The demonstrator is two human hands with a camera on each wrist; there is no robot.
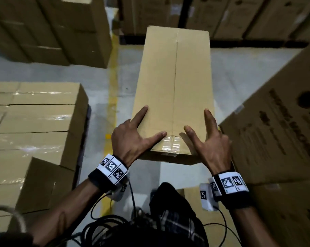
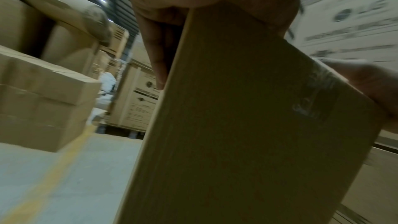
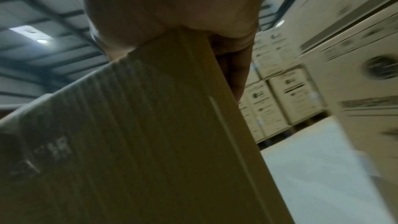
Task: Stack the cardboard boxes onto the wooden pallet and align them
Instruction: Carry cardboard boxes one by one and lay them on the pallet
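Observation:
A long plain cardboard box (image 1: 175, 86) with a taped centre seam stretches away from me above the grey floor. My left hand (image 1: 132, 138) grips its near left corner, thumb and forefinger spread on the top face, the other fingers (image 2: 159, 54) down the left side. My right hand (image 1: 211, 143) grips the near right corner the same way, with its fingers (image 3: 237, 74) along the right side. Both wrist views are filled by the box's (image 2: 247, 125) shadowed near end (image 3: 140, 142). No wooden pallet shows plainly.
A stack of film-wrapped cartons (image 1: 35, 118) stands close on the left. A large printed carton (image 1: 278, 122) stands close on the right. More carton stacks (image 1: 52, 29) line the back. A yellow floor line (image 1: 113, 82) runs ahead. Cables (image 1: 115, 225) hang near my legs.

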